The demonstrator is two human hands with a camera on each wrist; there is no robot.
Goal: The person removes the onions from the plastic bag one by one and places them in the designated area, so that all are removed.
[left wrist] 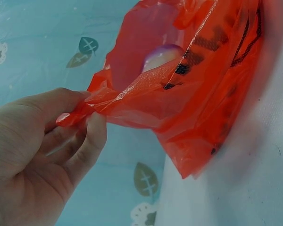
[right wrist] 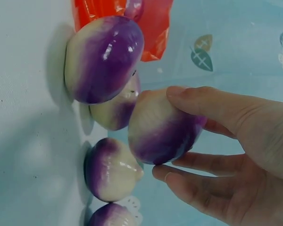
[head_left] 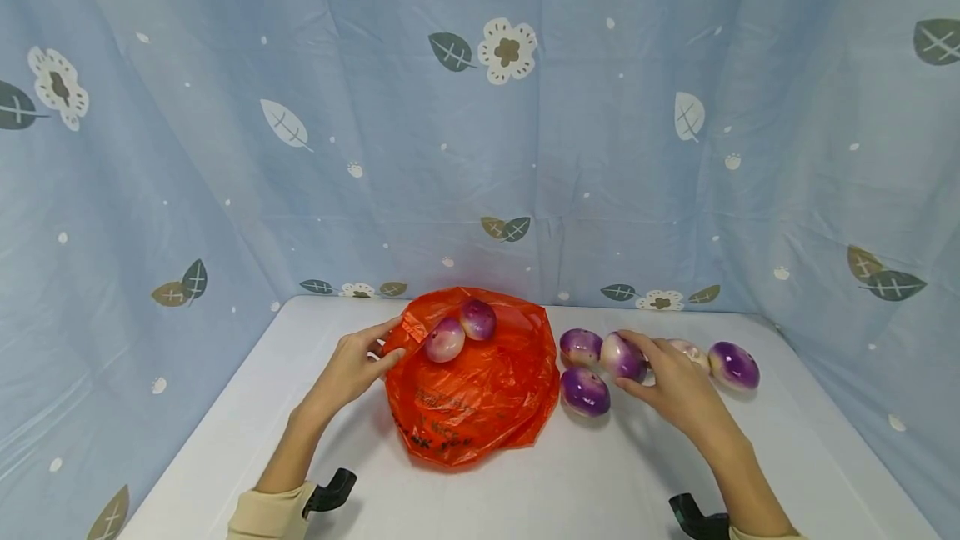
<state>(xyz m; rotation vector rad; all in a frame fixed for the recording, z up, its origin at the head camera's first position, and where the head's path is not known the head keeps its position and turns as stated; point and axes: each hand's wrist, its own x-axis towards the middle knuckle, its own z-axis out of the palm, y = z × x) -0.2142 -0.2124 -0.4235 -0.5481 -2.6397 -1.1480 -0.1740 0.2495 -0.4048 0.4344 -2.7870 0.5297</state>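
My left hand (head_left: 347, 372) pinches the left rim of a red plastic bag (head_left: 480, 394) between thumb and fingers; the left wrist view shows the gathered plastic in its grip. Two glossy purple-and-white onions, one paler (head_left: 445, 341) and one darker (head_left: 478, 319), lie at the bag's opening. On the right, my right hand (head_left: 678, 386) holds another purple-and-white onion (right wrist: 162, 129), thumb on one side and fingers on the other. Close beside it are a darker onion (head_left: 585, 392) and one behind that (head_left: 581, 347). In the head view, my right hand partly hides a whitish onion (head_left: 692, 352).
A purple onion (head_left: 734, 366) sits farthest right on the white table (head_left: 525, 498). Behind the table hangs a blue patterned curtain (head_left: 600, 148), which also runs along both sides. Dark wrist mounts (head_left: 333, 490) project near both sleeves.
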